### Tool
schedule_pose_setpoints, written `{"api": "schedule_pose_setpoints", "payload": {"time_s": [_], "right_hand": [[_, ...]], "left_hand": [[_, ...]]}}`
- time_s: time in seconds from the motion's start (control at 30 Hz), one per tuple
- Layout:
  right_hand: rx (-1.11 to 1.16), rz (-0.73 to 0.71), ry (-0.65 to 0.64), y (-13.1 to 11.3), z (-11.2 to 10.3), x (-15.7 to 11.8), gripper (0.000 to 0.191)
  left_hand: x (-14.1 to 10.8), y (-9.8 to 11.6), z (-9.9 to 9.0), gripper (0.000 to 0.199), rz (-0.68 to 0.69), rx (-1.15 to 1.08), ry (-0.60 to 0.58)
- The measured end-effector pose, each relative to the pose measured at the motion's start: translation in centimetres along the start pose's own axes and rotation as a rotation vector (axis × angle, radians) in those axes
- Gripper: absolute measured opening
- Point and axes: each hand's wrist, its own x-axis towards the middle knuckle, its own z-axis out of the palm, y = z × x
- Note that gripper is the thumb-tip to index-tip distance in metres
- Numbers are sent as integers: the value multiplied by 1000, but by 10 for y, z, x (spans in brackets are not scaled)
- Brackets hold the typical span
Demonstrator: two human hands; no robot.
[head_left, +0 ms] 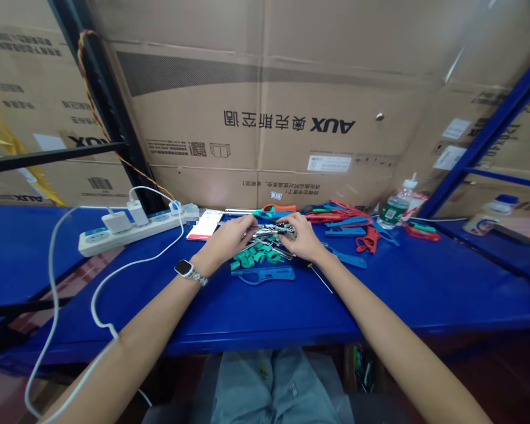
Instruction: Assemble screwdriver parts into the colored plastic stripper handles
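Metal parts lie between left hand and right hand, both touching the pile, fingers curled; whether either grips a piece, cannot tell.

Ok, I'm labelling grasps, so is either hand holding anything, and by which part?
It cannot be told: the left hand and right hand are at either side of the metal parts, with fingers hiding any grip.

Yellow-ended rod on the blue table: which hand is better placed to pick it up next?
Right, I'd say. The right hand is nearer the rod; the left hand is farther off, across the metal pieces. Both hands are at those pieces, so either would have to leave them.
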Motion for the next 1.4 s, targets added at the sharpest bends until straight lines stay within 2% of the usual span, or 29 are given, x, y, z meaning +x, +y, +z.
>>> {"api": "schedule_pose_setpoints", "payload": {"time_s": [0.1,0.17,0.27,0.33,0.47,0.57,0.67,0.73,0.77,0.87,0.93,1.03,1.17,1.27,1.4], "right_hand": [[20,3,-3,-3,3,1,16],[104,6,8,-6,3,3,12],[300,64,37,-12,-1,2,20],[378,70,57,-16,-4,-2,34],[275,-22,33,-23,-3,-9,68],[287,35,-9,-30,3,-9,70],[501,46,-95,-37,6,-6,56],[638,46,-172,-41,5,-5,41],[694,62,-205,-43,4,-5,39],[869,177,-263,-48,3,-8,49],[974,280,-269,-50,5,-11,52],[1013,394,-218,-50,8,-13,52],[1015,467,-151,-44,1,-9,43],[1088,516,-201,-40,-10,-6,43],[1188,544,-320,-41,-21,-6,57]], "left_hand": [[0,3,1,8,17,-60,78],[0,5,-1,8,34,-86,133],[0,9,-6,10,72,-113,201],[-1,11,-10,12,93,-114,245],[-1,14,-16,12,93,-111,367],[-1,14,-14,12,96,-155,428],[-1,15,-11,12,83,-218,460],[-2,15,-9,12,70,-249,461],[-3,15,-8,12,64,-256,456],[-5,15,-10,15,55,-232,402],[-7,15,-13,25,75,-185,320],[-9,17,-18,37,112,-92,191],[-9,17,-21,31,118,-24,151],[-9,17,-19,26,111,-37,143],[-10,19,-16,26,82,-32,95]]}}
